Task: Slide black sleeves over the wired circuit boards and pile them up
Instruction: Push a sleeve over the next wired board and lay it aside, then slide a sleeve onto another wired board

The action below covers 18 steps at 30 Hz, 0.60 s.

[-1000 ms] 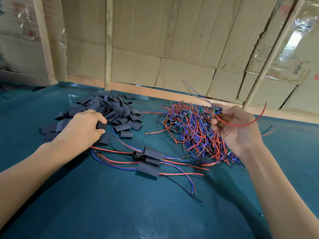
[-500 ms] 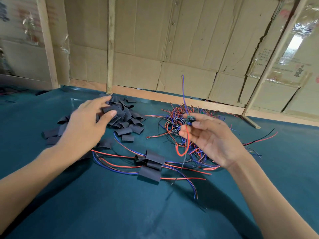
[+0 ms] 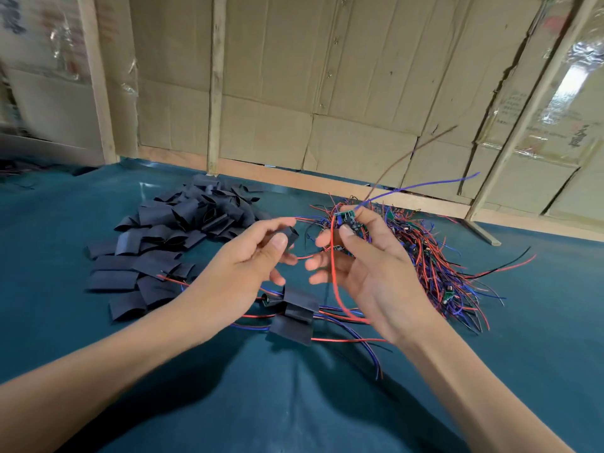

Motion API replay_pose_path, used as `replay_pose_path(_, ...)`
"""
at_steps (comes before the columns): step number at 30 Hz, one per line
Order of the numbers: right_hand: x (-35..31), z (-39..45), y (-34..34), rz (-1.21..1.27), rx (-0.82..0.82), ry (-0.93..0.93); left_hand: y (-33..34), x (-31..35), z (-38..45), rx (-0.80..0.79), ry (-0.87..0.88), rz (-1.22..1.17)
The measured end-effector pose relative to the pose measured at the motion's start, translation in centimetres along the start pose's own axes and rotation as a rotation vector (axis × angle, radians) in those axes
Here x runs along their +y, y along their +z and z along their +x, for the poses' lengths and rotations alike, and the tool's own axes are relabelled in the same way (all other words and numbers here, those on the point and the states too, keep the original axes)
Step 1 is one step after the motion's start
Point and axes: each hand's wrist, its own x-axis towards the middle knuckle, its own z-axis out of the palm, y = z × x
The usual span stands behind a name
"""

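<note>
Left fingers (image 3: 277, 238): pinched around one black sleeve (image 3: 287, 235), thumb on the near face, its open mouth turned right toward the board; judged held so for threading.
Left hand (image 3: 242, 259): raised clear of the desk (image 3: 294, 403), just left of the right hand, the two apart by a small gap.
Right fingers (image 3: 346, 231): clamped on a small green circuit board (image 3: 347, 217), thumb pressing it against the forefinger; remaining fingers loosely spread beneath.
Right hand (image 3: 366, 266): held the board level with the sleeve mouth, judged ready for insertion, not yet begun.
Board leads: a red wire (image 3: 334, 276) hung down across the palm; a blue wire (image 3: 425, 184) trailed up and far right, blurred.
Board appearance: green, with dark components; detail too small to read.
Finished pile (image 3: 294, 313): a few sleeved boards lay overlapped on the desk near the hands, red and blue leads fanning out both sides.
Sleeve stock (image 3: 170, 237): flattened black pieces heaped far left.
Unsleeved boards (image 3: 434, 256): a tangled heap to the right, behind the right hand.
</note>
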Motion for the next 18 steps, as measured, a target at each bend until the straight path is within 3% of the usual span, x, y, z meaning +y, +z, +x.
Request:
replay_pose_path(4,0.4,-0.1,0.3,-0.104,0.036,-0.039,0.9,0.7,0.0,-0.036,-0.248,-0.460)
replay_pose_path(7,0.6,0.0,0.3,-0.166,0.068,-0.040,0.6,1.1,-0.3,-0.108,-0.422,-0.557)
replay_pose_path(10,0.9,0.0,0.1,-0.248,0.086,-0.048,0.3,1.3,-0.8,-0.236,-0.534,-0.505)
replay_pose_path(13,1.1,-0.1,0.1,-0.331,0.072,-0.065,0.7,1.3,-1.2,-0.339,-0.458,-0.336)
replay_pose_path(18,0.9,-0.1,0.4,-0.253,0.116,-0.031,1.1,0.9,-1.4,-0.325,-0.258,-0.164)
